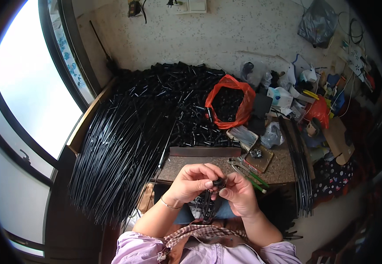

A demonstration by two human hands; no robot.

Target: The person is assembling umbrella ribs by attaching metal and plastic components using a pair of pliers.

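My left hand (190, 181) and my right hand (242, 196) meet in front of the table's near edge. Between their fingertips is a small black part with a rounded top (218, 182). The left thumb and fingers pinch it from one side, and the right thumb and fingers close on it from the other. Thin black rods (208, 206) hang beneath the hands; whether they join the part is hidden by the fingers. Green-handled pliers (249, 172) lie on the table just beyond my right hand.
Long black rods (107, 145) overhang the table's left side. Short black tubular pieces (193, 125) are heaped behind a low dark strip (204, 152). A red plastic bag (247, 99) holds small black pieces. A shallow tray (263, 162) carries shiny metal bits. More rods (303, 180) hang at right.
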